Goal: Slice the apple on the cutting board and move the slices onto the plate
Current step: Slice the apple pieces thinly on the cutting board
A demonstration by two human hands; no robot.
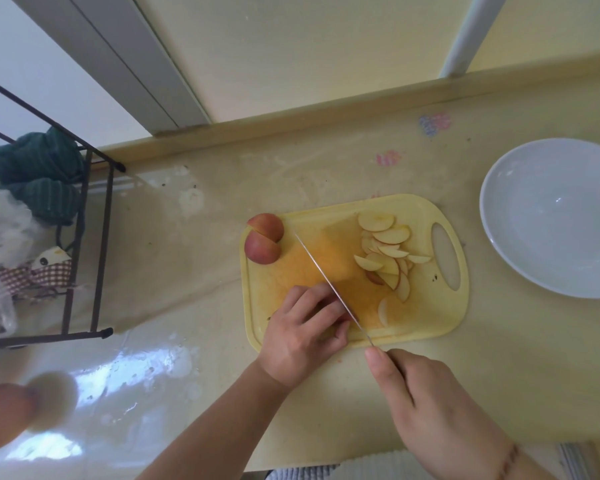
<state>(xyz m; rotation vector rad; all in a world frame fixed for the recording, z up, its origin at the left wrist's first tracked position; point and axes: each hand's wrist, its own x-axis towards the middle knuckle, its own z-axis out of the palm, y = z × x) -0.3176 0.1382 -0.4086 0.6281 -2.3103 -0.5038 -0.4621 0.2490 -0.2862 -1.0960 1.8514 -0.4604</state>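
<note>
A yellow cutting board [426,317] lies on the counter. Two red apple quarters [263,239] rest skin up at its far left corner. Several thin apple slices [387,251] lie heaped on its right side, and one more slice [383,311] lies near the front. My left hand [305,332] presses down on an apple piece at the board's front, mostly hiding it. My right hand [426,403] grips the handle of a knife [326,277], whose blade runs diagonally across the board beside my left fingers. The white plate [520,258] to the right holds nothing.
A black wire rack [97,237] with teal cloths [39,171] stands on the left. A blurred apple [4,414] sits at the lower left. The wall's ledge runs along the counter's far edge.
</note>
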